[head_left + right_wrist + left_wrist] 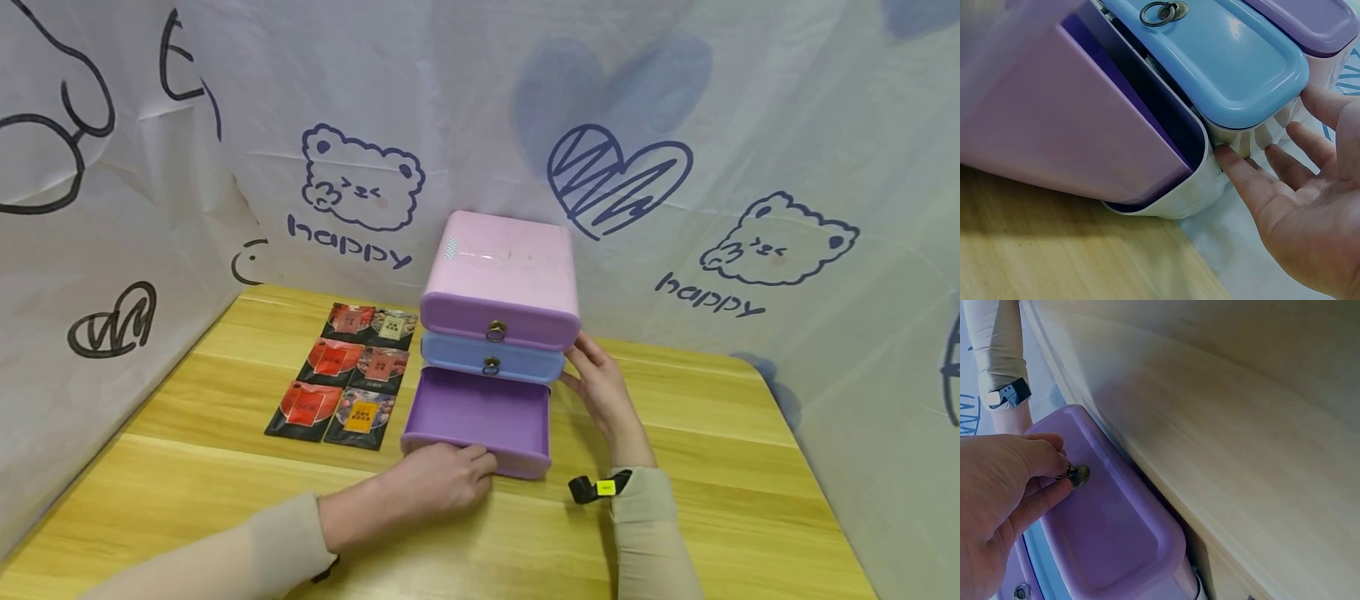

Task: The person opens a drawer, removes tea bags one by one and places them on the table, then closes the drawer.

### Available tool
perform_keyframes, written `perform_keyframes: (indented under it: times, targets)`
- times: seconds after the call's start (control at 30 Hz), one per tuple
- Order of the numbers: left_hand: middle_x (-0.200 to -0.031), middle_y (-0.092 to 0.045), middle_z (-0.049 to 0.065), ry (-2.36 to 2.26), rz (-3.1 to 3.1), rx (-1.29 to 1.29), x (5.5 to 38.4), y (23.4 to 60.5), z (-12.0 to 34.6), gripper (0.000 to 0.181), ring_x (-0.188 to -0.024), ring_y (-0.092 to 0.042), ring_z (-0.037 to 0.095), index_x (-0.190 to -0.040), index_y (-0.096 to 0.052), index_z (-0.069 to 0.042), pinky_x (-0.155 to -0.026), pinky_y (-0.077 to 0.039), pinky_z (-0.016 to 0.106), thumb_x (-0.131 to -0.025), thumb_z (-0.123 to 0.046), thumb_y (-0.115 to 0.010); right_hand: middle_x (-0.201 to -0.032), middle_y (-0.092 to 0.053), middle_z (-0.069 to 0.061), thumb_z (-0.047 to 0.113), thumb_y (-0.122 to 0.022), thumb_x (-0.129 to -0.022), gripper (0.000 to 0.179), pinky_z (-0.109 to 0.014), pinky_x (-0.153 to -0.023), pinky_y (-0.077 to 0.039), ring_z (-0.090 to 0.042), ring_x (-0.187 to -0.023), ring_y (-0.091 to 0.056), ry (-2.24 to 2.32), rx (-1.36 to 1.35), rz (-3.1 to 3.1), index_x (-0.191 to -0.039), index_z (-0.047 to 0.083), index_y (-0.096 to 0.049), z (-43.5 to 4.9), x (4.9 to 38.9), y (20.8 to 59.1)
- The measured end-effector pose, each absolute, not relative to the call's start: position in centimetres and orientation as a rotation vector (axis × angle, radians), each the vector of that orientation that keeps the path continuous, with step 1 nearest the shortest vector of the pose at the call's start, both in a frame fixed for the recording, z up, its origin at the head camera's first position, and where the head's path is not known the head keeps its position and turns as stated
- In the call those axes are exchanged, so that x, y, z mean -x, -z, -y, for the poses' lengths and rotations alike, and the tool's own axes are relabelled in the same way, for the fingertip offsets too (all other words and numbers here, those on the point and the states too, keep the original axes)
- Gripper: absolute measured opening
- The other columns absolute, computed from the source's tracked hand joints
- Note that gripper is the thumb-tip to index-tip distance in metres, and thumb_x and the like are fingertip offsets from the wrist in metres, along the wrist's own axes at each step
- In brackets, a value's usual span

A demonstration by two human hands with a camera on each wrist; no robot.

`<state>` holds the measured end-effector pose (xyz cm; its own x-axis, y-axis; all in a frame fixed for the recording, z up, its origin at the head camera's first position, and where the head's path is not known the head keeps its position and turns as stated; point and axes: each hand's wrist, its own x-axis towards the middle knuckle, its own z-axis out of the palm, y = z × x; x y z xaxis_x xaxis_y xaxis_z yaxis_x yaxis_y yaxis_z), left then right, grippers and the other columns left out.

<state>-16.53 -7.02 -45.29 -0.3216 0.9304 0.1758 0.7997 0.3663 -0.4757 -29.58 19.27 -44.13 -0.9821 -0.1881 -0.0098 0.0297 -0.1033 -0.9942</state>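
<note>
A small three-tier drawer cabinet (502,250) with a pink top stands at the table's back. Its bottom purple drawer (480,408) is pulled out, and no contents show inside. My left hand (450,479) is at that drawer's front. In the left wrist view its thumb and fingers pinch the brass ring pull (1079,475). Beside the cabinet's right side is my right hand (606,396), fingertips against the side wall near the closed blue drawer (1229,59). The top purple drawer (450,314) is closed too.
Several dark and red sachets (330,358) lie in two columns left of the cabinet on the wooden table (712,467). A printed cloth (480,108) hangs close behind the cabinet and along the left side.
</note>
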Motion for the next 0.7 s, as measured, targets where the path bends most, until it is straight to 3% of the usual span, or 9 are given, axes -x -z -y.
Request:
perform_keyframes:
  times: [0.43, 0.7]
  targets:
    - [-0.098, -0.062, -0.002, -0.362, 2.292, 1.480, 17.6, 45.1, 6.8, 0.009, -0.088, -0.059, 0.010, -0.091, -0.072, -0.017, -0.068, -0.053, 0.017, -0.089, -0.009, -0.070, -0.167, -0.036, -0.007, 0.027, -0.055, -0.109, 0.059, -0.037, -0.107, -0.053, -0.024, -0.150, -0.038, 2.187, 0.189, -2.032, -0.162, 0.012, -0.036, -19.4, 29.7, 44.2]
    - [-0.102, -0.063, -0.002, -0.349, 2.347, 1.450, 18.4, 45.0, 6.6, 0.015, -0.092, -0.061, 0.011, -0.095, -0.073, -0.017, -0.071, -0.056, 0.018, -0.087, -0.005, -0.071, -0.167, -0.035, -0.009, 0.024, -0.054, -0.109, 0.057, -0.033, -0.104, -0.054, -0.025, -0.151, -0.037, 2.209, 0.184, -2.019, -0.162, 0.010, -0.037, -19.4, 29.7, 44.2]
